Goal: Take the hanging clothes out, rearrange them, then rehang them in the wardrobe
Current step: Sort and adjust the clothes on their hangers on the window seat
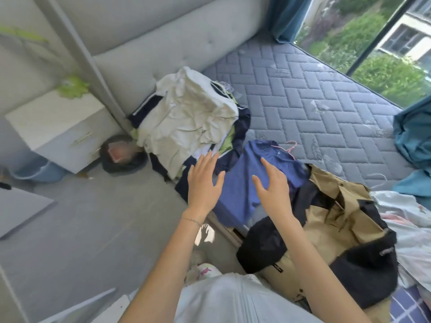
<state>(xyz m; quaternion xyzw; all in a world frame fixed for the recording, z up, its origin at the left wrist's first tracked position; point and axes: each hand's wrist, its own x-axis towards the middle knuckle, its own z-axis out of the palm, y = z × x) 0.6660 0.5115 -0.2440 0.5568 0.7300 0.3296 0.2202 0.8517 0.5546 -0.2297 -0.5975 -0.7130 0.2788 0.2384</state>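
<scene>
A blue shirt (242, 183) on a pink hanger (289, 149) lies flat at the near edge of the grey quilted mattress (326, 101). My left hand (204, 180) hovers open over the shirt's left edge, fingers spread. My right hand (272, 185) is open above the shirt's middle, holding nothing. Beyond the shirt sits a pile of clothes topped by a cream garment (189, 115) over dark navy pieces. To the right lies a tan and black jacket (335, 224).
A grey padded headboard (163, 31) stands behind the pile. A white bedside cabinet (58, 127) stands at the left, with a dark bag (121, 157) on the floor beside it. Light patterned fabric (405, 220) and teal cloth (415, 141) lie at the right. A window is beyond the bed.
</scene>
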